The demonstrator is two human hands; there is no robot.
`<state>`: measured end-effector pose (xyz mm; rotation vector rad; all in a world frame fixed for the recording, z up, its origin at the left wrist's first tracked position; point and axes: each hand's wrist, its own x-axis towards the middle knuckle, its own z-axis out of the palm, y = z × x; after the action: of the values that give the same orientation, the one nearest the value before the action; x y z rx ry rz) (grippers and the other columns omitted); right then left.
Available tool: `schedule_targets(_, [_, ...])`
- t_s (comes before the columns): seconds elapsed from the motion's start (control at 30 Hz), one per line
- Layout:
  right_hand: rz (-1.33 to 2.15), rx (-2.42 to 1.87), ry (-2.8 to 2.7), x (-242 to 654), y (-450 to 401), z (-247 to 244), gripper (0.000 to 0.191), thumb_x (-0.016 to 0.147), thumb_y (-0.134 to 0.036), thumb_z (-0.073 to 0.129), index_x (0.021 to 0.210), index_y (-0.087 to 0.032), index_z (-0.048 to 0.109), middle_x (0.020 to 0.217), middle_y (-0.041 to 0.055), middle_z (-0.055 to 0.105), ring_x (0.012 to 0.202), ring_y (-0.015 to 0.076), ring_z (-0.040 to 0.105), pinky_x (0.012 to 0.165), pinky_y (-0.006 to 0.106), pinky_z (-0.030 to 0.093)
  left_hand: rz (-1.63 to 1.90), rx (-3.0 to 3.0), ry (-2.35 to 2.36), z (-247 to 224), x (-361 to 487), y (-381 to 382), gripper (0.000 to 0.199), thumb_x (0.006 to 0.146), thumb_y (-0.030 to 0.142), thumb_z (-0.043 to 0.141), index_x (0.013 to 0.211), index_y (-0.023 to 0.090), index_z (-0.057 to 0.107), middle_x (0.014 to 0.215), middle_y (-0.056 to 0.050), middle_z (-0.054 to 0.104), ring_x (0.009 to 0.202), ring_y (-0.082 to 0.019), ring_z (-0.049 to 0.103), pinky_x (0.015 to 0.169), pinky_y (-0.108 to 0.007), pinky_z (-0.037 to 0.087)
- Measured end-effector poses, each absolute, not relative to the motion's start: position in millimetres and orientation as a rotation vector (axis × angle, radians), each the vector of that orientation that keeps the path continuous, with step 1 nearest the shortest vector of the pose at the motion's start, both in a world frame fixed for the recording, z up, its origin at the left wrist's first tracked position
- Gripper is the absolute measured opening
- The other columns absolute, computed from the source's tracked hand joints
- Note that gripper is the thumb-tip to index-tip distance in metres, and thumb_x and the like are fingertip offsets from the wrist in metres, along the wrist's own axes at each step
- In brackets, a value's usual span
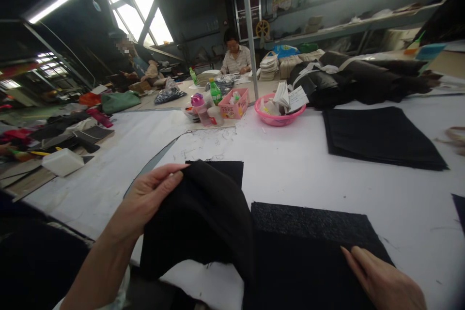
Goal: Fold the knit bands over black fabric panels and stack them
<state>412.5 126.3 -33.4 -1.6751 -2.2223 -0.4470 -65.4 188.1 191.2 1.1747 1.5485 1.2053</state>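
My left hand [148, 198] pinches the upper corner of a black fabric piece [214, 203] between thumb and fingers. The fabric is lifted there and bows in a curve above the table. My right hand [381, 276] grips black fabric at the lower right, its thumb and forefinger close together near the edge. Beneath it lies a stack of dark fabric [308, 220], showing a speckled strip along its far side. Another black fabric pile [232, 169] shows partly behind the lifted piece.
Black fabric sheets [378, 135] lie at the right of the white tabletop [283, 174]. Farther back stand a pink basin [278, 118] with papers, a pink box [235, 106], and bottles. A metal pole [249, 29] rises behind them. Two people sit beyond.
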Motion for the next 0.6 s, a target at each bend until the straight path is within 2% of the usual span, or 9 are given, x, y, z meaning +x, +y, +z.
schedule_targets(0.1, [-0.459, -1.678, -2.224, 413.1, 126.5, -34.7, 0.045, 0.097, -0.051, 0.036, 0.068, -0.022, 0.053, 0.057, -0.0018, 0.047, 0.048, 0.0112, 0.046, 0.053, 0.029, 0.027, 1.499, 0.979, 1.574, 181.0, -89.3, 207.8, 0.046, 0.069, 0.039, 0.081, 0.109, 0.021, 0.069, 0.084, 0.000, 0.074, 0.066, -0.013, 0.068, 0.058, -0.016, 0.054])
schedule_targets(0.2, [-0.469, -1.678, -2.221, 412.9, 125.4, -35.9, 0.045, 0.097, -0.052, 0.035, 0.067, -0.022, 0.053, 0.056, -0.0017, 0.045, 0.047, 0.0112, 0.046, 0.052, 0.029, 0.027, 1.600, 0.845, 1.583, 144.1, -122.4, 228.9, 0.041, 0.071, 0.034, 0.080, 0.106, 0.018, 0.068, 0.080, 0.000, 0.073, 0.063, -0.012, 0.067, 0.059, -0.017, 0.055])
schedule_targets(0.43, [-0.516, -1.716, -2.232, 412.3, 122.6, -38.5, 0.045, 0.097, -0.053, 0.034, 0.067, -0.023, 0.051, 0.057, -0.0018, 0.045, 0.049, 0.0116, 0.047, 0.052, 0.028, 0.027, 1.435, 0.691, 1.704, 33.1, -171.1, 246.1, 0.021, 0.080, 0.023, 0.072, 0.098, 0.012, 0.066, 0.069, -0.003, 0.071, 0.060, -0.014, 0.067, 0.058, -0.022, 0.056])
schedule_targets(0.6, [-0.521, -1.721, -2.228, 412.6, 123.8, -37.2, 0.045, 0.097, -0.053, 0.036, 0.067, -0.022, 0.051, 0.056, -0.0020, 0.044, 0.049, 0.0115, 0.046, 0.053, 0.029, 0.026, 1.384, 0.672, 1.746, -1.7, -182.1, 247.2, 0.018, 0.082, 0.017, 0.068, 0.099, 0.012, 0.067, 0.067, -0.003, 0.071, 0.058, -0.013, 0.066, 0.056, -0.021, 0.054])
